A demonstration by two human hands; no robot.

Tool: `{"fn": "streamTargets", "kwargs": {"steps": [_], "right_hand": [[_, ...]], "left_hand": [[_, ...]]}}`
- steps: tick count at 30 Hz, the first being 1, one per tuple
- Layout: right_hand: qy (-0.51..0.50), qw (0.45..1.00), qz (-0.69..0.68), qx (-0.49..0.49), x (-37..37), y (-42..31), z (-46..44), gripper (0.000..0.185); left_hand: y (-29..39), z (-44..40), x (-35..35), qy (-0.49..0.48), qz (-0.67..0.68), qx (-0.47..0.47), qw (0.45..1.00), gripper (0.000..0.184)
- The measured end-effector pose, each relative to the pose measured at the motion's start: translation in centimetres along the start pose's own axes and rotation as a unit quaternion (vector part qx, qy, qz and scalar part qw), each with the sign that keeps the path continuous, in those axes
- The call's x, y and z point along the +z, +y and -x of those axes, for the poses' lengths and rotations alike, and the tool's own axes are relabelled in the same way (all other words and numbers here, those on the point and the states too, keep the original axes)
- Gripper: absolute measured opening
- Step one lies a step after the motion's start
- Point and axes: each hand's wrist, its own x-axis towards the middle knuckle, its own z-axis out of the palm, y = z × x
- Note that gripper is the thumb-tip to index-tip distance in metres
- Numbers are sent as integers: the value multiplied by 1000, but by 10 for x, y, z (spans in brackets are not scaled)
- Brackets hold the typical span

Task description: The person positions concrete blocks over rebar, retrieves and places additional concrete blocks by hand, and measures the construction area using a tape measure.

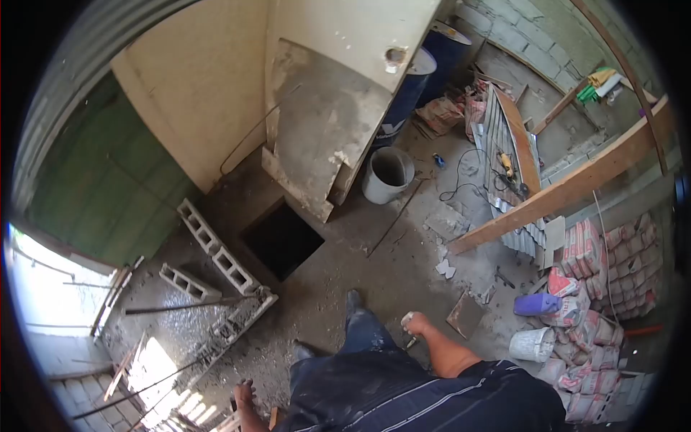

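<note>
My left hand hangs low beside my left leg, over the wet floor, with its fingers loosely curled and apart; I see nothing held in it. To the right of my body, my right hand is closed, knuckles up. A small pale bit shows below its fingers, too small to name. Nearest to this hand on the floor lies a square brownish tile. In front of my left hand stands a row of hollow concrete blocks, with a dark bar resting across its near end.
A dark square opening lies in the floor ahead. Beyond it stand a grey bucket and blue drums. A wooden plank slants across the right side, above corrugated sheets. Stacked cement bags and a white bucket are at right.
</note>
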Motion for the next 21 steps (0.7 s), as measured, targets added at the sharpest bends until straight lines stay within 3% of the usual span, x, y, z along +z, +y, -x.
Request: {"fn": "streamTargets", "kwargs": {"steps": [2, 3, 5, 7, 8, 10, 14, 16, 19, 21], "right_hand": [[-107, 990, 44, 79, -29, -8, -31, 21], [-111, 991, 36, 69, -42, -13, -42, 21], [-80, 993, -44, 71, -61, -11, -59, 21], [-72, 991, -78, 77, -89, -14, -77, 22], [-42, 990, -117, 67, -103, -13, -83, 22], [-10, 983, -173, 61, -138, -9, -94, 24], [43, 970, -225, 79, -201, 33, -103, 24], [70, 959, -257, 98, -223, 64, -103, 24], [125, 939, -299, 117, -235, 122, -94, 22], [167, 936, -291, 103, -218, 176, -104, 21]], "left_hand": [[30, 4, 21, 12, -31, -9, 999, 47], [39, 13, 33, 19, -52, -32, 998, 41], [55, 26, 65, -7, -83, -66, 994, 49], [43, 1, 94, -150, -190, 109, 964, 46], [60, 7, 110, -146, -199, 111, 963, 46], [94, 15, 162, -219, -322, 169, 906, 47], [192, 22, 256, -204, -269, 194, 921, 45], [252, 31, 301, -126, -292, 115, 941, 40], [283, -57, 337, -85, -322, 283, 900, 29], [333, -17, 370, -124, -355, 244, 894, 24]]}}
